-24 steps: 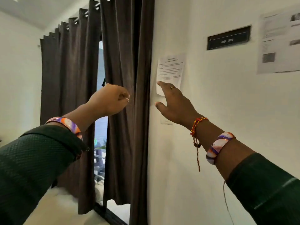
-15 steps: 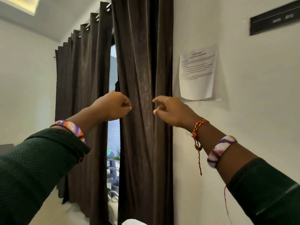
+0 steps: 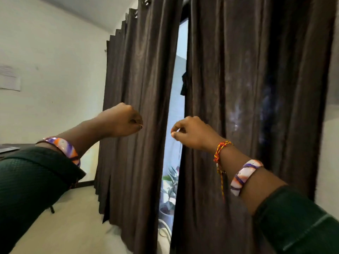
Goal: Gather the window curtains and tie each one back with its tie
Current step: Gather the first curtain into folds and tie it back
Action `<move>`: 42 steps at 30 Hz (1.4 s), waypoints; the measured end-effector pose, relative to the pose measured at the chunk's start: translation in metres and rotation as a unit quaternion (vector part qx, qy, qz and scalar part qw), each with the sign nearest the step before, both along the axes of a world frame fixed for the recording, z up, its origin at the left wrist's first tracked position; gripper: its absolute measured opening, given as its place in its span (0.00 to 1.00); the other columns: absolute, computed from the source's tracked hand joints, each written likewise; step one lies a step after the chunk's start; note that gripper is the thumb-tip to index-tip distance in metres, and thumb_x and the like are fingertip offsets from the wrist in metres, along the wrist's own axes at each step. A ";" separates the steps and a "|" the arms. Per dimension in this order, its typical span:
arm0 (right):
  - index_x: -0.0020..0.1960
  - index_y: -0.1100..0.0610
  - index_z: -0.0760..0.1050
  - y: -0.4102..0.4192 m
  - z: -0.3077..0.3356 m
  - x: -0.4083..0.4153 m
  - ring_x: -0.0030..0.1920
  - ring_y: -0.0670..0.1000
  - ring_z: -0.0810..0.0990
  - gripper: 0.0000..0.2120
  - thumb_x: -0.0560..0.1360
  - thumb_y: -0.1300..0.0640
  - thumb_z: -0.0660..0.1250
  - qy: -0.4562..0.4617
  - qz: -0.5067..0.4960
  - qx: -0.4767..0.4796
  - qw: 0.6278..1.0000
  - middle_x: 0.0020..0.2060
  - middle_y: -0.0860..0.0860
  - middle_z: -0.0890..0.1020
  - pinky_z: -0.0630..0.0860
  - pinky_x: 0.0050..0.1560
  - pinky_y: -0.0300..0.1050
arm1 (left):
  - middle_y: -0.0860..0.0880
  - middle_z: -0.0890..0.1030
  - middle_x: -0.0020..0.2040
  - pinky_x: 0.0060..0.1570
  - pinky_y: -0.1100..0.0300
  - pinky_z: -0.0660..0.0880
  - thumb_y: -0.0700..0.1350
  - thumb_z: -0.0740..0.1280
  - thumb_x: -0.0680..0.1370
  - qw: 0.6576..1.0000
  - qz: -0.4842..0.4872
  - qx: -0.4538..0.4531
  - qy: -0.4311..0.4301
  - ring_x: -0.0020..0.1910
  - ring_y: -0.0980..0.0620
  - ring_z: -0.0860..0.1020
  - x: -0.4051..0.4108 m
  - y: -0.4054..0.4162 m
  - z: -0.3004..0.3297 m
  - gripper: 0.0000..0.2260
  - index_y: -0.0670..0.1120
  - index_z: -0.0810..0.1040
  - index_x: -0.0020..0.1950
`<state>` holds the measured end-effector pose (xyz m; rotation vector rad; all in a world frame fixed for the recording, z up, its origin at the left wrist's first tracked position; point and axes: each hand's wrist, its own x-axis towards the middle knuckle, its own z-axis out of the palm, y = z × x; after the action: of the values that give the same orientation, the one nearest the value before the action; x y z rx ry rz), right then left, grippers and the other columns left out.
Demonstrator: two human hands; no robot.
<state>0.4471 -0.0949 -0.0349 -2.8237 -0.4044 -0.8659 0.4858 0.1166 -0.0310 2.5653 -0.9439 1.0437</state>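
At the window gap, both hands (image 3: 157,125) curl; whether either pinches curtain (image 3: 238,107) is unclear.

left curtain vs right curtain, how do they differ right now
The left curtain hangs in tight, narrow pleats running back toward the wall corner; the right curtain spreads wider and flatter across the frame. The left hand is closed in a fist at the left curtain's front; the right hand pinches the right curtain's inner edge. The right curtain shows pale smudges; the left looks clean. Both are dark brown, full-length, and not yet tied back.
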 end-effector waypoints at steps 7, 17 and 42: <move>0.50 0.50 0.81 0.082 0.018 0.178 0.51 0.52 0.80 0.09 0.74 0.50 0.64 -0.019 0.040 0.010 0.999 0.46 0.48 0.83 0.71 0.49 0.44 | 0.50 0.81 0.34 0.42 0.57 0.76 0.40 0.65 0.74 0.999 0.040 -0.013 0.033 0.34 0.53 0.77 0.179 0.083 0.015 0.07 0.41 0.82 0.45; 0.47 0.51 0.81 0.122 0.002 0.363 0.49 0.51 0.80 0.09 0.74 0.51 0.63 -0.074 0.030 0.018 0.997 0.45 0.48 0.84 0.77 0.50 0.47 | 0.55 0.77 0.35 0.32 0.76 0.68 0.39 0.65 0.75 0.997 -0.024 -0.014 0.067 0.30 0.67 0.73 0.371 0.105 0.002 0.08 0.41 0.82 0.49; 0.71 0.49 0.63 0.258 0.031 0.910 0.64 0.53 0.72 0.26 0.75 0.48 0.64 -0.047 0.016 0.006 0.999 0.66 0.49 0.72 0.69 0.61 0.52 | 0.48 0.83 0.51 0.49 0.62 0.73 0.43 0.68 0.74 0.997 0.062 -0.036 0.015 0.49 0.51 0.80 0.886 0.261 0.045 0.09 0.45 0.81 0.53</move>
<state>1.3568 0.1633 -0.0034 -2.7653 -0.4528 -0.9940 1.3721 0.3772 0.0138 2.5997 -0.7343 1.0465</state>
